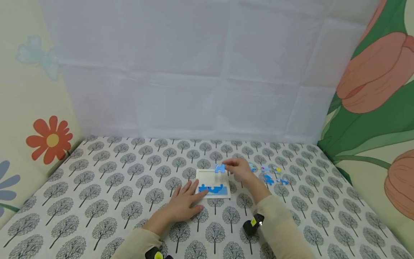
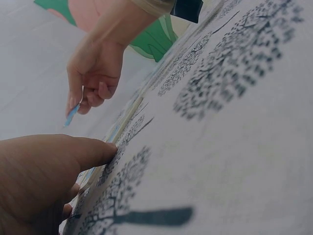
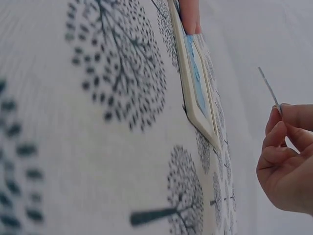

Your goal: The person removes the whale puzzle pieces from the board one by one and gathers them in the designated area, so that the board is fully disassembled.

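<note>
A white puzzle frame (image 1: 198,176) lies on the cloth, its lower part filled with joined blue puzzle pieces (image 1: 215,189). My left hand (image 1: 184,203) rests at the frame's left side with fingers spread, and the index fingertip touches the blue pieces. Above the frame's upper right corner, my right hand (image 1: 238,168) pinches a blue puzzle piece (image 1: 220,168) between thumb and fingers. The right wrist view shows this held piece (image 3: 270,89) edge-on, raised off the table. In the left wrist view its blue face (image 2: 72,115) sticks out below the fingertips.
Several loose puzzle pieces (image 1: 268,179) lie right of the frame, some blue and one with yellow (image 1: 277,169). The table is covered by a tree-print cloth (image 1: 129,190). A white sheet (image 1: 194,72) hangs behind, with flower-printed walls on both sides.
</note>
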Demonstrator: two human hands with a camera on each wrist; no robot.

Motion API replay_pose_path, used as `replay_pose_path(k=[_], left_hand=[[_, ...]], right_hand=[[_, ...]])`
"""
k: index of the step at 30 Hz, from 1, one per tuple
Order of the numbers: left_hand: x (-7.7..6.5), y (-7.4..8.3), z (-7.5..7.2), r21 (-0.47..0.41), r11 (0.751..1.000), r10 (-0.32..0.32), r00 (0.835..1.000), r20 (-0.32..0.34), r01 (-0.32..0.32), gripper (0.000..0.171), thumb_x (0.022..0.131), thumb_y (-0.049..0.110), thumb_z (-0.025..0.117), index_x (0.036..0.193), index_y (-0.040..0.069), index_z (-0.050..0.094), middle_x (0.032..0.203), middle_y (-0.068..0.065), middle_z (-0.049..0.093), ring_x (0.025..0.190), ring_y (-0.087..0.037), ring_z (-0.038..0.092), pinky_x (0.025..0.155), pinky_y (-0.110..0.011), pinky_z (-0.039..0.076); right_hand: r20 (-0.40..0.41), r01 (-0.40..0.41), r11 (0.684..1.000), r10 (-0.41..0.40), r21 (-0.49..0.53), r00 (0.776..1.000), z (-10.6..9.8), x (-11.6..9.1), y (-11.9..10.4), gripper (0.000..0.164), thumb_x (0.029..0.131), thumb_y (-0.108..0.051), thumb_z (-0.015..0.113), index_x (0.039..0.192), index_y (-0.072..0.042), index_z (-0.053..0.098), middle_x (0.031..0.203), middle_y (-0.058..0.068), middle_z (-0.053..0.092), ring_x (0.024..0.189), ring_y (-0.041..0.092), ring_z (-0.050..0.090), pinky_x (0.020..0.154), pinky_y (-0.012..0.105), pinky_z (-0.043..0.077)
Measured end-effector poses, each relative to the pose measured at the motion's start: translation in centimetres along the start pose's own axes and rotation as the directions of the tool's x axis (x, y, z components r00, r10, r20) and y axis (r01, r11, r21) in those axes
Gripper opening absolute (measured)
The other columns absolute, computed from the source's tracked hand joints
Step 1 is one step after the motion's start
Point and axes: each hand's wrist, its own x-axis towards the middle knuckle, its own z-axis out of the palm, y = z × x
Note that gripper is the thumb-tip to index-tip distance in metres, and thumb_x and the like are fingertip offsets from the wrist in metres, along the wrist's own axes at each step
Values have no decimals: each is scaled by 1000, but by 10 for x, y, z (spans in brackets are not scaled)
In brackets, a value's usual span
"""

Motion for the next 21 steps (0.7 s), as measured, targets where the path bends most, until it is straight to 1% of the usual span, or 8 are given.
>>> replay_pose_path(k=[5, 7, 10, 13, 16, 18, 21], left_hand=[[0, 1, -1, -7, 1000, 3, 1000, 2, -3, 47, 87, 30, 49, 131, 16, 40, 140, -18, 14, 126, -36, 8, 96, -55, 2], [0, 0, 0, -9, 1000, 5, 1000, 2, -5, 47, 87, 30, 49, 131, 15, 40, 140, -18, 14, 126, -36, 7, 96, -54, 2], [-1, -1, 1, -9, 1000, 6, 1000, 1, -6, 47, 88, 31, 48, 131, 16, 40, 140, -18, 14, 126, -35, 7, 96, -54, 1], [-2, -3, 2, -13, 1000, 6, 1000, 4, -6, 48, 88, 32, 48, 132, 17, 39, 140, -17, 13, 126, -35, 6, 96, -54, 1], [-2, -4, 3, -15, 1000, 11, 1000, 8, -11, 48, 88, 32, 47, 132, 17, 38, 141, -17, 12, 126, -35, 6, 96, -54, 1], [-2, -4, 3, -14, 1000, 17, 1000, 9, -17, 48, 88, 32, 47, 133, 17, 38, 141, -17, 12, 126, -35, 6, 96, -54, 1], [-1, -3, 2, -5, 1000, 17, 1000, 7, -17, 48, 88, 32, 47, 133, 17, 38, 140, -17, 12, 126, -35, 6, 96, -54, 1]], right_hand=[[-9, -10, 1000, 10, 30, 1000, -11, 0, 5, 17, 83, -6, 56, 98, -6, 64, 93, 3, 59, 81, 18, 52, 69, 32, 44], [-20, -17, 999, 17, 30, 1000, -15, -2, 5, 18, 83, -6, 56, 99, -5, 64, 95, 4, 59, 83, 19, 52, 71, 33, 45], [-33, -23, 1000, 23, 17, 999, -19, -3, 7, 19, 83, -6, 56, 101, -5, 63, 95, 4, 59, 83, 21, 52, 71, 34, 45], [-31, -5, 1000, 5, 8, 999, -24, -3, 11, 20, 84, -7, 55, 103, -4, 62, 96, 6, 58, 83, 23, 51, 71, 35, 44], [-28, 8, 1000, -8, 5, 1000, -32, -4, 16, 21, 85, -7, 54, 104, -2, 61, 97, 7, 58, 83, 22, 50, 71, 36, 43], [-29, 0, 1000, 0, 5, 1000, -37, -6, 17, 21, 85, -8, 54, 104, -2, 61, 96, 6, 57, 83, 22, 50, 71, 36, 42], [-33, -14, 1000, 13, -25, 999, -43, -6, 18, 21, 85, -9, 54, 105, -3, 60, 92, 6, 56, 79, 21, 48, 67, 34, 41]])
